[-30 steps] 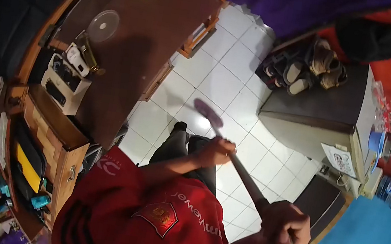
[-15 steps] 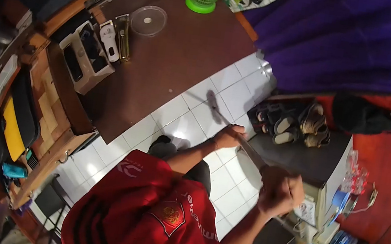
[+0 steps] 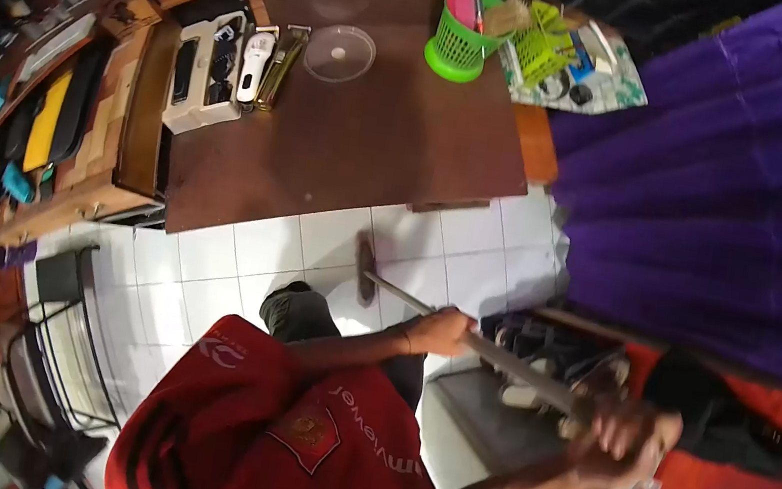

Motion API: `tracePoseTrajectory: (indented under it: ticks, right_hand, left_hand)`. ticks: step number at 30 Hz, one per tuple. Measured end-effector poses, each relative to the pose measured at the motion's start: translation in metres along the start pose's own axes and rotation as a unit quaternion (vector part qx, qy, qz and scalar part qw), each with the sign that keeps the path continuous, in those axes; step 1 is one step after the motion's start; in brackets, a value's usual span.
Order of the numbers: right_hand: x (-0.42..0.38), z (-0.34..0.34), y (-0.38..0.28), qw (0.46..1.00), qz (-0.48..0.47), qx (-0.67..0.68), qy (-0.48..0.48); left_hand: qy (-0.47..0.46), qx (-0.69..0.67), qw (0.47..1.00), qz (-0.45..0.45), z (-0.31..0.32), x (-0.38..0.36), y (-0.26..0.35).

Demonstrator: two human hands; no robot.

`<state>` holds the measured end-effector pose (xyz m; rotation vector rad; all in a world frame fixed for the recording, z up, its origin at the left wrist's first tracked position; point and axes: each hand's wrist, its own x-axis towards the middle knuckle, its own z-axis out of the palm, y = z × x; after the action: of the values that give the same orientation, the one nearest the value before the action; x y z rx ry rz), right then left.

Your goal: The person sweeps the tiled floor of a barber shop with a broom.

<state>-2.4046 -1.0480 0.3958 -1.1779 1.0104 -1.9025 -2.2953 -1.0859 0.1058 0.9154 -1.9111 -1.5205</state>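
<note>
Tool head [image 3: 366,269] nearer foot [image 3: 291,291] than earlier; left hand [image 3: 442,331], right hand [image 3: 624,443]: fingers [image 3: 619,432] gripping handle [image 3: 524,369].

A brown tabletop [image 3: 394,154] bears a green basket [image 3: 460,50], clear disc [image 3: 341,54], white clipper [image 3: 255,65]; tiled floor [image 3: 213,253] lies beneath the pole's head [image 3: 366,269].

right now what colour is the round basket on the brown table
The round basket is bright green, best seen in the head view.

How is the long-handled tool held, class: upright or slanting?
Slanting: the handle runs from its head, seen against the floor tiles, back through the left hand to the right hand.
</note>
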Motion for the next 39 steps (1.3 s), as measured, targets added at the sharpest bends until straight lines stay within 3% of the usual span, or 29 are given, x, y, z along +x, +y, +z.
tracePoseTrajectory:
  ticks: [1, 2, 3, 5, 7, 9, 10, 11, 12, 13, 15, 17, 18, 19, 20, 21, 22, 23, 25, 29, 31, 33, 35, 36, 39]
  right_hand:
    - [0.012, -0.018, -0.017, 0.997, -0.017, 0.008, -0.075]
    - [0.025, -0.035, -0.034, 0.988, -0.033, 0.018, -0.149]
    - [0.039, -0.055, -0.044, 0.970, -0.054, 0.019, -0.237]
    - [0.046, -0.077, -0.047, 0.974, -0.121, 0.035, -0.186]
    - [0.066, -0.086, -0.031, 0.975, -0.115, 0.059, -0.183]
    - [0.078, -0.112, 0.007, 0.960, -0.109, -0.004, -0.260]
    - [0.079, -0.116, 0.022, 0.986, -0.031, 0.090, -0.137]
    - [0.088, -0.123, 0.034, 0.992, -0.007, 0.085, -0.091]
    - [0.095, -0.134, 0.052, 0.993, 0.005, 0.096, -0.068]
    - [0.093, -0.151, 0.080, 0.972, 0.070, 0.225, -0.028]
    - [0.089, -0.159, 0.116, 0.926, 0.202, 0.317, 0.004]
    - [0.081, -0.146, 0.126, 0.977, 0.147, 0.154, 0.017]
    - [0.085, -0.138, 0.119, 0.982, 0.137, 0.126, 0.023]
    - [0.094, -0.147, 0.111, 0.969, 0.177, 0.168, 0.046]
    - [0.111, -0.151, 0.096, 0.988, 0.114, 0.098, -0.027]
    - [0.125, -0.140, 0.069, 0.991, 0.081, 0.105, 0.018]
    - [0.139, -0.139, 0.043, 0.988, 0.082, 0.130, -0.001]
    - [0.160, -0.149, 0.018, 0.974, 0.091, 0.145, -0.148]
    - [0.177, -0.126, -0.020, 0.978, 0.030, 0.133, -0.160]
    - [0.192, -0.090, 0.032, 0.954, 0.046, 0.102, -0.278]
    - [0.197, -0.091, 0.072, 0.942, 0.050, 0.140, -0.301]
    - [0.190, -0.083, 0.108, 0.970, 0.063, 0.151, -0.182]
    - [0.168, -0.076, 0.155, 0.952, 0.029, 0.172, -0.250]
    - [0.156, -0.072, 0.169, 0.953, 0.057, 0.157, -0.254]
    - [0.137, -0.032, 0.178, 0.957, 0.077, 0.122, -0.251]
  left_hand:
    - [-0.007, -0.003, 0.999, 0.041, 0.005, 0.015, 0.023]
    - [-0.035, 0.044, 0.998, -0.010, 0.010, 0.027, 0.049]
    - [0.079, 0.002, 0.996, 0.036, 0.042, 0.039, 0.047]
    - [0.048, 0.042, 0.996, 0.057, 0.052, 0.079, 0.062]
    - [0.081, 0.057, 0.994, 0.054, 0.067, 0.116, 0.045]
    - [0.143, 0.065, 0.986, 0.056, 0.076, 0.137, 0.015]
    - [0.130, 0.091, 0.987, 0.041, 0.075, 0.141, 0.001]
    - [0.115, 0.116, 0.986, 0.026, 0.073, 0.138, -0.014]
    - [0.162, 0.127, 0.978, 0.011, 0.079, 0.129, -0.035]
    - [0.209, 0.139, 0.968, -0.002, 0.081, 0.118, -0.057]
    - [0.161, 0.160, 0.973, -0.032, 0.064, 0.086, -0.094]
    - [0.107, 0.168, 0.964, -0.176, 0.049, 0.072, -0.087]
    - [0.184, 0.186, 0.957, -0.126, 0.059, 0.071, -0.098]
    - [0.132, 0.141, 0.971, -0.142, 0.041, 0.078, -0.056]
    - [0.158, 0.115, 0.976, -0.096, 0.046, 0.087, -0.045]
    - [0.185, 0.090, 0.977, -0.047, 0.056, 0.100, -0.036]
    - [0.167, 0.120, 0.978, -0.041, 0.055, 0.114, -0.010]
    - [0.150, 0.149, 0.977, -0.038, 0.047, 0.125, 0.022]
    - [0.123, 0.108, 0.987, 0.004, 0.033, 0.136, 0.066]
    - [0.228, 0.037, 0.973, -0.017, 0.013, 0.157, 0.046]
    - [0.228, 0.088, 0.967, -0.067, -0.001, 0.162, 0.013]
    - [0.282, 0.111, 0.946, -0.113, -0.007, 0.153, -0.020]
    - [0.312, 0.119, 0.929, -0.159, -0.009, 0.124, -0.067]
    - [0.314, 0.130, 0.925, -0.171, -0.008, 0.110, -0.093]
    - [0.369, 0.122, 0.900, -0.196, -0.019, 0.082, -0.104]
